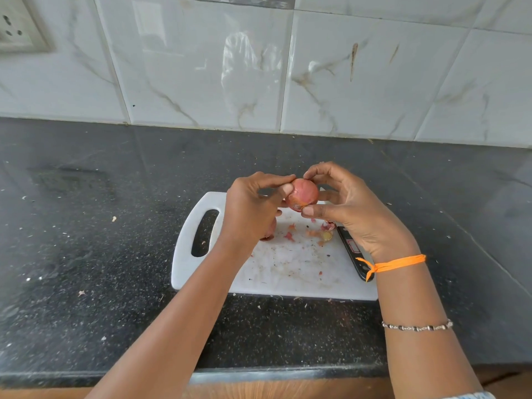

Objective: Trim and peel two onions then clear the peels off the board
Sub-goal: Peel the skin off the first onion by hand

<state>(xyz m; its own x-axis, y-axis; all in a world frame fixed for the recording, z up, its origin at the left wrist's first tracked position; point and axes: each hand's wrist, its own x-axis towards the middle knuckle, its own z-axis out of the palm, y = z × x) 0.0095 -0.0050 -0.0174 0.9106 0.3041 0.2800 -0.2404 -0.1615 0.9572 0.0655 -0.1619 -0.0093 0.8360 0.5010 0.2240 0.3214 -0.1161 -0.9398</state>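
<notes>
Board (290, 272), white, with a handle slot at its left end, lies on the dark desk (86, 254). Left hand (250, 208) has its grip closed on the onion (303, 194), pinching it from the left, above the board. A second onion (269, 230) sits on the board, half hidden under this hand. Peels (319, 233) lie in the middle of the board. Right hand (348, 205) pinches the same held onion between thumb and fingertips. A dark knife (352, 249) lies on the board's right edge, beneath that wrist.
</notes>
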